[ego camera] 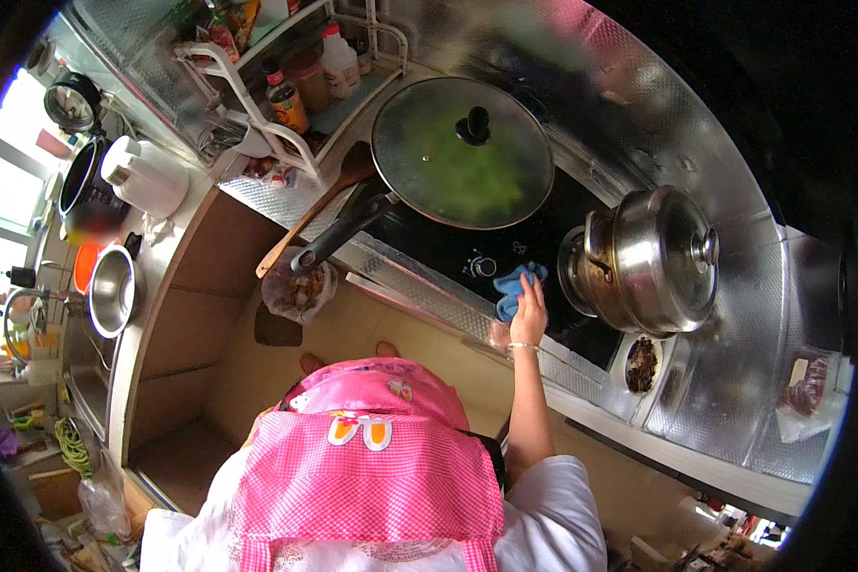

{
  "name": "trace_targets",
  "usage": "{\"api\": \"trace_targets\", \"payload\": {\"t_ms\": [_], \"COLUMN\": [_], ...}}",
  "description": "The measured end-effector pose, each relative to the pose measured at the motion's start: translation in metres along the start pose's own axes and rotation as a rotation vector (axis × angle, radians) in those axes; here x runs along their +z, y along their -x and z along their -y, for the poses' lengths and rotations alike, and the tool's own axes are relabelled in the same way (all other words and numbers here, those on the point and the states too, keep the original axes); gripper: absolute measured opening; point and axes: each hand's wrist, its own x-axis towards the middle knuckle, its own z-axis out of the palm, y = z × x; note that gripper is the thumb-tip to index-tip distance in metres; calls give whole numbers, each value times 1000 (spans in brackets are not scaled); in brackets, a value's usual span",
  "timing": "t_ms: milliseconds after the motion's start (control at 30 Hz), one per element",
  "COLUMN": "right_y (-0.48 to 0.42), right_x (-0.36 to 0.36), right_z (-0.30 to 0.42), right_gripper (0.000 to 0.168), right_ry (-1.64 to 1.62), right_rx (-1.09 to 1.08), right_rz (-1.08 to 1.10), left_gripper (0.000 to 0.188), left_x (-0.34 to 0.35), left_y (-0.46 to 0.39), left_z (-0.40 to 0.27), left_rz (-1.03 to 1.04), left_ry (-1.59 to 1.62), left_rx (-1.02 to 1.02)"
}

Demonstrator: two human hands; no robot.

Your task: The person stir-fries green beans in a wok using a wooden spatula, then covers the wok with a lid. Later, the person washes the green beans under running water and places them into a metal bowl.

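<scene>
My right hand (529,314), with a bracelet at its wrist, presses a crumpled blue cloth (509,307) onto the black glass gas stove (436,250), just right of a control knob (482,267). Behind the cloth, a frying pan's clear lid (415,186) has a black knob and covers something green, blurred by the glass. The pan's black handle (347,232) points toward me over the counter edge. To the right of my hand a lidded steel pot (622,264) stands on the other burner. My left hand is out of view, hidden beside the pink checked apron (372,486).
A wooden-handled spatula (307,218) juts past the counter edge. Beneath it is a bagged waste bin (299,289). A dish of dark bits (642,365) sits right of the stove. The white rack (222,64) holds bottles. A steel basin (114,292) and white jug (146,179) stand left.
</scene>
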Motion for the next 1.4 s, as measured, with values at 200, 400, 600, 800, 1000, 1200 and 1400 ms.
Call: {"api": "trace_targets", "payload": {"t_ms": [200,400,600,800,1000,1200,1400], "right_y": [-62,-50,81,22,-6,85,112], "right_x": [2,-12,-57,-111,-116,-73,-12], "right_z": [-28,-39,-98,-194,-245,-139,4], "right_gripper": [35,38,34,34,42,51,54], "right_ry": [83,66,298,560,629,597,404], "right_rx": [127,54,186,527,653,627,259], "right_rz": [159,257,-157,20,316,-145,63], "left_gripper": [35,36,37,37,38,38,39], "left_x": [-9,-13,-5,1,0,14,19], "left_y": [-2,-13,-23,-22,-10,6,16], "left_z": [10,4,-2,-6,-7,11,32], "left_rz": [13,30,39,22,0,-47,-75], "left_ry": [-17,-49,-55,-63,-37,51,122], "left_rx": [-20,-18,-19,-7,-9,-51,-77]}}
